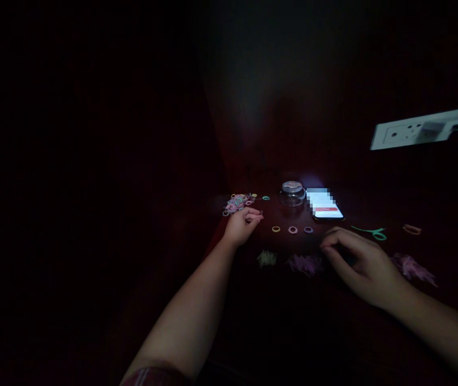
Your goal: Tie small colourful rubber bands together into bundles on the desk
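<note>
My left hand [242, 226] is closed in a pinch beside a heap of small coloured hair ties [237, 203]. A small thin loop [261, 213] shows at its fingertips, too dark to tell its colour. To the right, my right hand [363, 264] has thumb and forefinger pressed together; whatever they hold, if anything, is hidden. It hovers by a pile of purple bands [304, 264]. Between the hands lie a yellow hair tie [276, 229], a pink hair tie [292, 230] and a purple hair tie [308, 230] in a row. A pale yellow pile of bands [267, 258] sits below them.
Behind the row stand a clear lidded jar [292, 194] and a lit phone [327, 206]. Beyond my right hand are a green looped item [375, 234], an orange-brown ring [412, 229] and pink bands [415, 269]. A socket [397, 135] with a plug is on the wall.
</note>
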Demonstrator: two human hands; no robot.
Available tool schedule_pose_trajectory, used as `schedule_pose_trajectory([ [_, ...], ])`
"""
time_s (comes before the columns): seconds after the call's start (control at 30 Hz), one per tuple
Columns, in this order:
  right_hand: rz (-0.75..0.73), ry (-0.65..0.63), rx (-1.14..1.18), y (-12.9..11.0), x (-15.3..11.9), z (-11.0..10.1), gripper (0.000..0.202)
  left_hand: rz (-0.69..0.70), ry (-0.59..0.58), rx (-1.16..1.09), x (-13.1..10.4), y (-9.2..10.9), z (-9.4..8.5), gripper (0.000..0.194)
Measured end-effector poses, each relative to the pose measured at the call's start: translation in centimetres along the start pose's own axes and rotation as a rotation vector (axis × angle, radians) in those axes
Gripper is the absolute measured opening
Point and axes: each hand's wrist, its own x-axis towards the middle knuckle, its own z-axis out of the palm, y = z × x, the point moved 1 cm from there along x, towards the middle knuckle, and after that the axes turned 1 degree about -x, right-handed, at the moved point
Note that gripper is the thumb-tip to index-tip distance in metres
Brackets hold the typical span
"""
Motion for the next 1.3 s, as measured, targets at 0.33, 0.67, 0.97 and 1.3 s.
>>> schedule_pose_trajectory([
  [0.33,0.015,-0.004,-0.005,0.3,0.0,-0.2,0.007,-0.078,-0.009,0.062,0.7,-1.8,-0.5,0.025],
  [0.67,0.034,-0.002,-0.026,0.5,0.0,-0.2,0.007,0.026,0.015,0.077,0.6,-0.4,0.0,0.02],
  [0.97,0.071,0.032,-0.07,0.4,0.3,0.1,0.003,0.624,-0.126,0.424,-2.6,7.4,3.8,0.014],
  [1.3,0.088,0.046,-0.024,0.0,0.6,0.3,0.004,0.802,-0.226,0.395,-4.2,9.9,5.0,0.014],
])
